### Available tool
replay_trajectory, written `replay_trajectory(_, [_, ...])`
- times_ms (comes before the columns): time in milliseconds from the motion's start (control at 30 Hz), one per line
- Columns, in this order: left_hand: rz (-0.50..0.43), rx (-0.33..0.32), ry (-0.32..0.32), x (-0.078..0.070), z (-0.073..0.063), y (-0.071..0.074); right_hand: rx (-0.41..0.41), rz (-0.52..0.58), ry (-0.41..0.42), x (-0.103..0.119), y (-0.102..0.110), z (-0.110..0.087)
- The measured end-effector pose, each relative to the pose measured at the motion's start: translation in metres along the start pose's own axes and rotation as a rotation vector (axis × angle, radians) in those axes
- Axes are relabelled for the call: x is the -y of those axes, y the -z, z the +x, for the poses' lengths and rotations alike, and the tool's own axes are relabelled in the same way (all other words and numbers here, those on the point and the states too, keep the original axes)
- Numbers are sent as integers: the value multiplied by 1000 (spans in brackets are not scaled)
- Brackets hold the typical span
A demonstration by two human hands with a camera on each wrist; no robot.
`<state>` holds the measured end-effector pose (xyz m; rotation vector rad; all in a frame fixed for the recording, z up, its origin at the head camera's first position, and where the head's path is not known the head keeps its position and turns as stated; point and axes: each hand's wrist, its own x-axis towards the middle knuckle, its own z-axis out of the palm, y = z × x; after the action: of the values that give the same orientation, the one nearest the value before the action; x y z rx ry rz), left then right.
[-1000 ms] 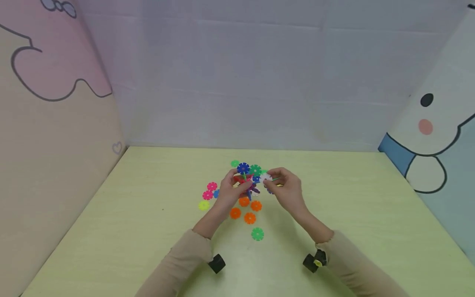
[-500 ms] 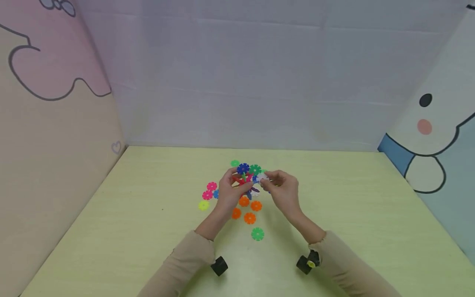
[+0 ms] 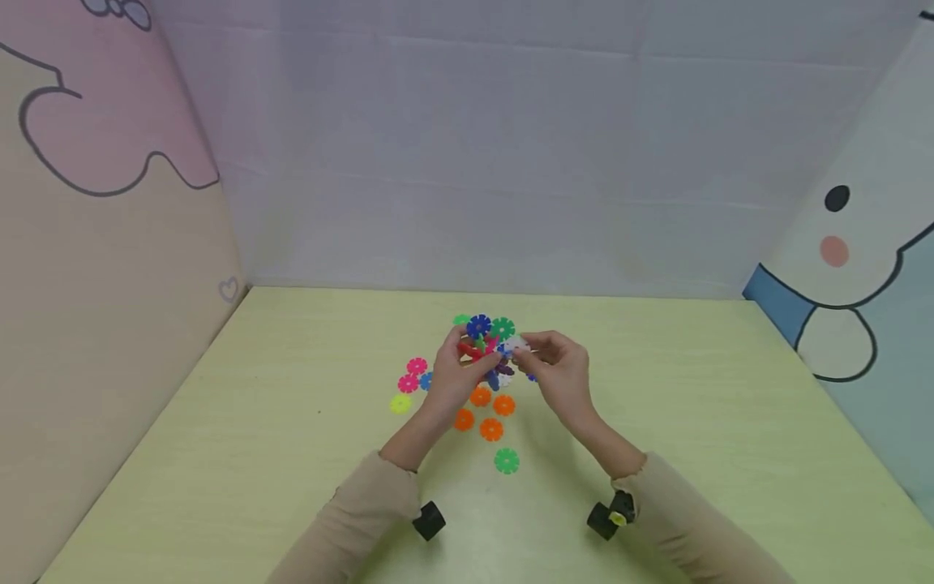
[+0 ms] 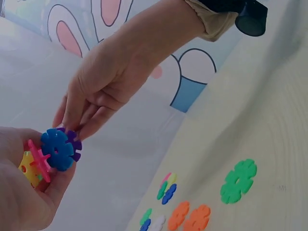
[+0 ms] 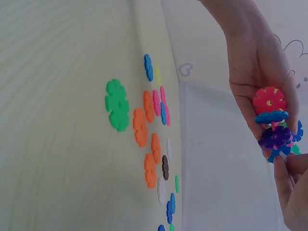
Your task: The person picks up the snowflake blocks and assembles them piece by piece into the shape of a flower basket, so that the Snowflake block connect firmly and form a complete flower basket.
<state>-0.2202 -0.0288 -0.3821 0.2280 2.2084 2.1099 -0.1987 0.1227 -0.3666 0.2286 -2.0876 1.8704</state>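
Observation:
My left hand [image 3: 454, 377] holds a cluster of interlocked snowflake discs. A dark blue disc [image 3: 478, 327] and a green disc [image 3: 502, 328] stick up from its top. In the left wrist view, a blue disc [image 4: 57, 149] and a pink disc [image 4: 39, 161] sit by the left palm. The right wrist view shows a red disc [image 5: 269, 100] and a purple disc [image 5: 275, 137] in the same cluster. At the cluster's right side, my right hand [image 3: 567, 377] pinches a white disc [image 3: 515, 344]. Fingers hide part of where that disc meets the cluster.
Loose discs lie on the table [image 3: 241, 454] beneath and around the hands. Several orange discs [image 3: 492, 429] are below the cluster, a green disc [image 3: 507, 461] nearer me. Pink discs [image 3: 408, 383] and a yellow disc [image 3: 400, 404] lie left. A pale curtain [image 3: 452, 162] hangs behind.
My right hand has shifted slightly left, bringing the white disc closer against the cluster. The cluster has risen a little in my left hand. The loose discs on the table have stayed put.

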Motion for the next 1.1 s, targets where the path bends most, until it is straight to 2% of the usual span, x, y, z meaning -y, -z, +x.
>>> replay_trajectory(67, [71,68,11,2,0,5,38,-18,2,-9,5,3])
replay_trajectory(167, [121,187,-5,1,0,13,93,-53,-4,-17,12,8])
replay_trajectory(233, [106,269,-35,-1,-1,19,134,-82,2,-19,15,10])
replay_trajectory(333, [149,378,-111,-11,-8,27,204,-126,11,-20,17,11])
replay_trajectory(433, [212,443,-159,-13,-10,31,267,-146,28,-20,18,11])
replay_trajectory(500, [234,451,-169,-8,-8,31,297,-153,38,-21,18,12])
replay_trajectory(567, [235,436,-153,1,-3,31,327,-161,43,-21,18,13])
replay_trajectory(733, [173,372,-130,16,2,35,386,-216,31,-30,25,24])
replay_trajectory(900, [161,280,-139,24,3,41,436,-451,29,-54,45,46])
replay_trajectory(1000, [168,265,-149,27,3,42,498,-593,-2,-72,57,56])
replay_trajectory(1100, [176,254,-150,28,3,41,534,-674,-50,-87,63,63])
